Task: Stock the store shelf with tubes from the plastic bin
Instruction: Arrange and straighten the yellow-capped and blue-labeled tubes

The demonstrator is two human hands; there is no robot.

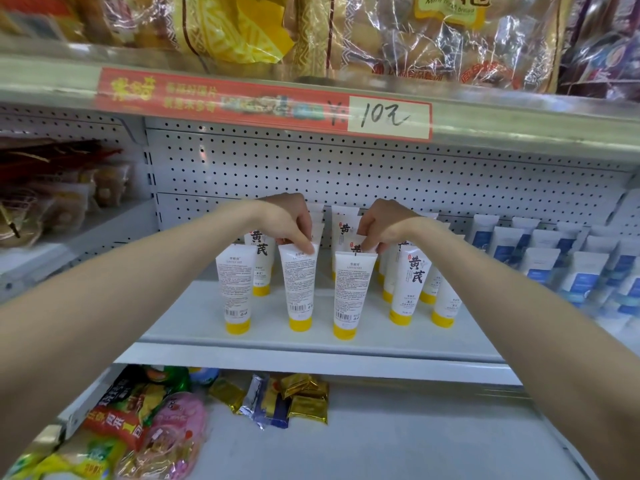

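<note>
Left hand (289,221) pinches the top of one upright white tube (300,285); right hand (382,225) pinches a neighbouring tube (351,292), on a white store shelf (311,355).

You have two hands on the shelf (311,344), left hand (291,221), right hand (384,225), three front yellow-capped tubes (300,289) back-side out, more behind uncountable, blue-labelled tubes (540,268) right, too blurred to count.

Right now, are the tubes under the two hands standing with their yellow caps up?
No, both tubes stand on the shelf with yellow caps down.
</note>
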